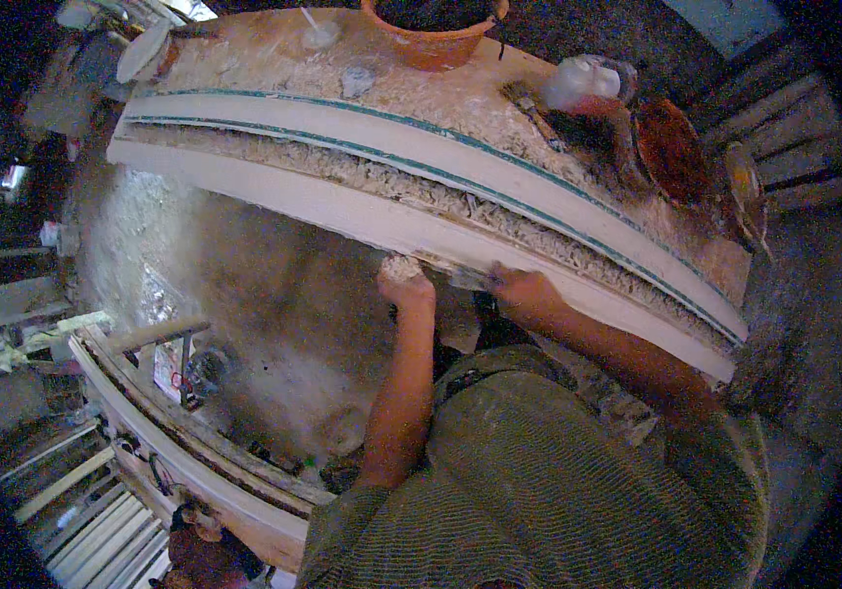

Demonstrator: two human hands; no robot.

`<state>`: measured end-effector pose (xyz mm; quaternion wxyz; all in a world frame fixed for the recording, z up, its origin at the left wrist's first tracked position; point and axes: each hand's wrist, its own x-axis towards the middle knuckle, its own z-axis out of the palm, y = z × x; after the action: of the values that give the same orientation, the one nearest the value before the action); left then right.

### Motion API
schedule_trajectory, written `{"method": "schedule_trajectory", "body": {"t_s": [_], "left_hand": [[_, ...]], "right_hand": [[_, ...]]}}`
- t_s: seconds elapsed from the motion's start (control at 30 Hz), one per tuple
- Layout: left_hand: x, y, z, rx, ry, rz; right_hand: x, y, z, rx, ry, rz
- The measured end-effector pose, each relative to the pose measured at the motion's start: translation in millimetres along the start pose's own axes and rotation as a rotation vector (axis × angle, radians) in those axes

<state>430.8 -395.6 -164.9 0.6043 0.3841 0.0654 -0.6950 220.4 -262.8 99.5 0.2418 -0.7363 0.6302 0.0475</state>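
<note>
Ribbed green shirt (539,491), plaster-caked left hand (404,280), white moulding (342,204)

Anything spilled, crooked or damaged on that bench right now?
Nothing broken that I can tell. The workbench is crusted with dried plaster around the orange bucket, and the floor is dusted white. Both hands, left hand and right hand, press on the white moulding.

Your left hand (406,283) hides what it grips; the orange bucket (433,39) is cut off by the top edge.
</note>
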Motion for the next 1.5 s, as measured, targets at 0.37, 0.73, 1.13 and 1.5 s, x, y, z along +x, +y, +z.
{"method": "schedule_trajectory", "body": {"t_s": [0.37,0.73,1.13,1.5], "left_hand": [[19,29,0,-0.043,-0.050,0.007],[-20,73,100,-0.093,-0.022,-0.149],[34,92,82,-0.116,-0.077,-0.072],[96,133,72,-0.236,-0.116,-0.132]], "right_hand": [[-32,16,-2,0.792,0.096,0.375],[155,-77,12,0.581,0.303,0.258],[230,-122,-14,0.707,0.367,0.141],[76,-53,-21,-0.071,-0.197,0.184]]}}
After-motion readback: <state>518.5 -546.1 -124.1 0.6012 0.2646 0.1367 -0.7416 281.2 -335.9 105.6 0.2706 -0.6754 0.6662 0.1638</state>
